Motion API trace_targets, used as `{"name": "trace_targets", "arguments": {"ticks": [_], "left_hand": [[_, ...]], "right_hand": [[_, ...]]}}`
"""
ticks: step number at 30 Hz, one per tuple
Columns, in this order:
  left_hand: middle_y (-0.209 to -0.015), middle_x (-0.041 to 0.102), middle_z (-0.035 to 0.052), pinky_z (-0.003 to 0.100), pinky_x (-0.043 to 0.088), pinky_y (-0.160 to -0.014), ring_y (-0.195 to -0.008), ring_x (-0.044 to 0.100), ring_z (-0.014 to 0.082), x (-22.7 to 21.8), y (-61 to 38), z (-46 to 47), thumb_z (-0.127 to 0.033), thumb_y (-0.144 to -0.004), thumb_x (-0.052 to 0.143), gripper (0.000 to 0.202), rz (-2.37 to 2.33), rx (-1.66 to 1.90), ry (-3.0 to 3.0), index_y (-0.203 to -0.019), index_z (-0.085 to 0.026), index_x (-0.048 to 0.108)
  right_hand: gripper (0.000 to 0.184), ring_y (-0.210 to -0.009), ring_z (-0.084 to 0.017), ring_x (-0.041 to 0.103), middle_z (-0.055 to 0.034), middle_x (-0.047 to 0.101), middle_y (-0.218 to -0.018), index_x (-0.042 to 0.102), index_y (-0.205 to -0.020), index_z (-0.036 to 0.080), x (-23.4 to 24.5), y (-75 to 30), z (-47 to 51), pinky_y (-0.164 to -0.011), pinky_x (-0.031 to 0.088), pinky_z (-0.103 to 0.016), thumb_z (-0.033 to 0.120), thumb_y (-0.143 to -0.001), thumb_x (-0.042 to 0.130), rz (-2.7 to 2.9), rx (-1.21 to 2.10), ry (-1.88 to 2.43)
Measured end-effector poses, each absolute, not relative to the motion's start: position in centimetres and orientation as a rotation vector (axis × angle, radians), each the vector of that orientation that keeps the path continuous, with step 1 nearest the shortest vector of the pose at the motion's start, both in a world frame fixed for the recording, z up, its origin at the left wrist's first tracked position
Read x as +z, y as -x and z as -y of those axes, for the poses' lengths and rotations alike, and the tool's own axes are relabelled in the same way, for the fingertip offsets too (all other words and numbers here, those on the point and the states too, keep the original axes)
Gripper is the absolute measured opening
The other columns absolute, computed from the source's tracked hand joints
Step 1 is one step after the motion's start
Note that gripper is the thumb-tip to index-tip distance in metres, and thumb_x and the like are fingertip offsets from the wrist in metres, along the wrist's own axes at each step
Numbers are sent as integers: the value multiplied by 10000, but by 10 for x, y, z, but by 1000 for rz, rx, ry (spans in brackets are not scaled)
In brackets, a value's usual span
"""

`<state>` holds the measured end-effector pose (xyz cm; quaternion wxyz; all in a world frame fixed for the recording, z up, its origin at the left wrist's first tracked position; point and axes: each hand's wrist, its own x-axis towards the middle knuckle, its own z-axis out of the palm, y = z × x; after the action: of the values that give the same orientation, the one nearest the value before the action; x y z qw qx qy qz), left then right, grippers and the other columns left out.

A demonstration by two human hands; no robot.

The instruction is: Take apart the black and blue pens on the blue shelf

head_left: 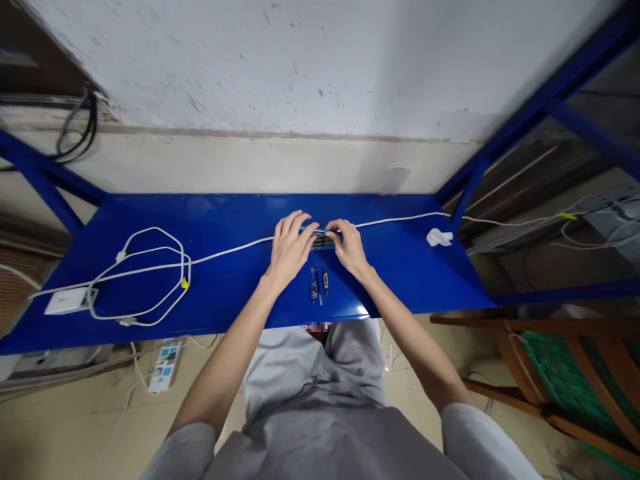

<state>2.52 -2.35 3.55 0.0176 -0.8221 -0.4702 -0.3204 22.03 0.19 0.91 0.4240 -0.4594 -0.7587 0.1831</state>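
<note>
A slim pen (320, 231) with some blue on it lies crosswise between my hands. My left hand (291, 245) has its fingers bent round the pen's left end, though the fingertips partly hide the grip. At the other end, my right hand (349, 247) pinches the pen between thumb and fingers. Just below it, several dark pens (323, 243) lie side by side in a row, partly covered by my fingers. Nearer the table edge are loose pen parts: a clear bluish barrel (313, 285), a thin dark piece (319, 285) and a short dark-and-grey piece (326, 281).
A white cable (230, 251) crosses the blue table (400, 267) behind my hands. To the left lie a coiled white cord (155, 323) and a white adapter (66, 301). Crumpled white tissue (439, 237) sits at the right. Blue frame posts (467, 190) flank the table.
</note>
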Motion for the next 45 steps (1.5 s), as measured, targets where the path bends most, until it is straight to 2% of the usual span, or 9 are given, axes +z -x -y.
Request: {"name": "trace_targets", "arguments": {"ticks": [3,7,15,19,24,30,34,40,45], "left_hand": [[-1088,688,110,437,420,-971,-1132,568,287,25,-29,-12,-308,-1069,399,320,1407,-905,2608,-1194,-200,674],[-948,697,114,407,404,-838,-949,591,274,6,-33,-26,-303,-1071,362,358,1491,-789,2625,-1066,-190,702],[-775,692,62,364,349,-706,-789,607,241,-3,-35,-18,-156,-964,454,251,1696,-779,2541,-825,-223,653],[-767,692,53,364,341,-700,-776,605,238,-3,-31,-20,-143,-933,468,228,1675,-819,2527,-796,-224,631],[-755,684,55,368,339,-704,-770,595,237,-6,-28,-24,-145,-927,464,232,1666,-842,2533,-778,-224,624],[-756,689,56,373,350,-704,-789,598,244,-9,-29,-26,-156,-930,472,229,1659,-842,2527,-774,-229,622],[-759,695,56,377,354,-714,-798,597,247,-8,-30,-27,-152,-927,478,228,1642,-821,2538,-762,-234,612],[-792,708,65,381,362,-727,-810,599,250,-8,-30,-26,-178,-953,460,243,1699,-894,2517,-784,-227,628],[-843,715,76,395,377,-788,-860,588,258,-9,-29,-24,-200,-977,442,264,1621,-949,2543,-825,-218,658]], "right_hand": [[314,-847,-204,623,-44,687,-932,631,-1043,215,7,-218,-23,-830,456,-320,415,-1085,392,1830,589,1092],[393,-871,-199,611,-54,688,-929,651,-948,200,1,-219,-32,-836,443,-305,427,-1091,364,1969,614,1172],[288,-1017,-249,564,-82,675,-1048,662,-1039,230,-4,-214,-20,-957,442,-400,412,-1069,440,1986,420,1122],[288,-1047,-256,577,-84,692,-1094,663,-1143,227,-2,-217,-20,-962,429,-399,438,-1053,489,2010,383,1149],[311,-938,-236,582,-71,711,-980,668,-992,208,-5,-219,-24,-910,434,-376,420,-1069,453,1998,406,1156],[291,-1011,-241,577,-62,698,-1054,648,-1146,232,-4,-216,-23,-957,424,-390,451,-1055,479,1995,416,1187],[344,-936,-237,565,-60,713,-947,684,-985,220,-6,-216,-25,-934,415,-390,406,-1082,412,1999,413,1225],[250,-1057,-247,564,-69,680,-1093,634,-1069,232,-4,-213,-25,-983,415,-393,445,-1045,505,1982,385,1152],[392,-961,-243,568,-51,685,-903,654,-944,228,-3,-213,-21,-964,405,-397,427,-1097,353,2007,399,1292]]}}
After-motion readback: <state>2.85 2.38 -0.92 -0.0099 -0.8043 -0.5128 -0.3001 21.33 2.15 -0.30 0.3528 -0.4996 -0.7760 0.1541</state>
